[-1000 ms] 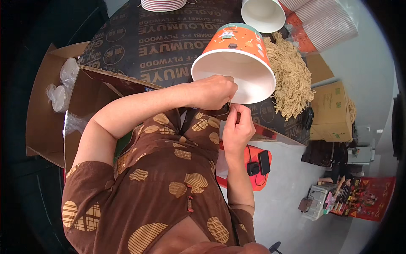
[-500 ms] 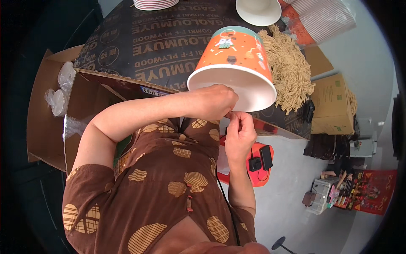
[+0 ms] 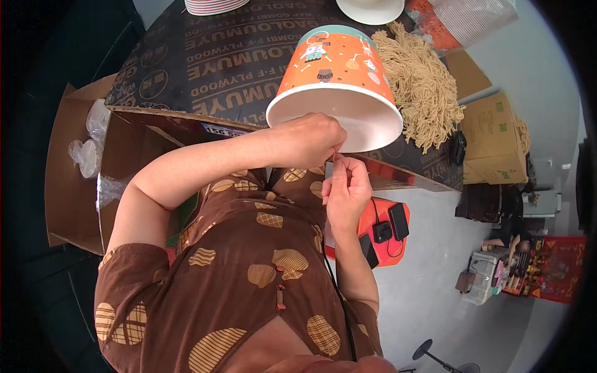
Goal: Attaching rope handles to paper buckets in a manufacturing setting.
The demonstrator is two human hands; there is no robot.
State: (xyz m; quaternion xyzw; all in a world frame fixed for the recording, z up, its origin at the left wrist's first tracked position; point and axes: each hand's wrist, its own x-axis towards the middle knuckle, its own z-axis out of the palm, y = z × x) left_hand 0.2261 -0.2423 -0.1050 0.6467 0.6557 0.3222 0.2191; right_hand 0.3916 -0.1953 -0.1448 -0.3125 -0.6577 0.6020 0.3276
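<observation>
My left hand point(image 3: 311, 140) gripped the bucket point(image 3: 336, 84) rim; my right hand point(image 3: 347, 189), just below it, pinched a string, apparently threading a handle.

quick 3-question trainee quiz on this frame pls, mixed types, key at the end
1. True or false: the orange paper bucket lies tipped, its white open mouth facing the person.
2. Which hand is at the bucket's rim? A) left hand B) right hand C) neither
3. Fill in: the tan pile right of the bucket is a bundle of ____.

Key: 1 true; 2 A; 3 cords, or string-like strands.
</observation>
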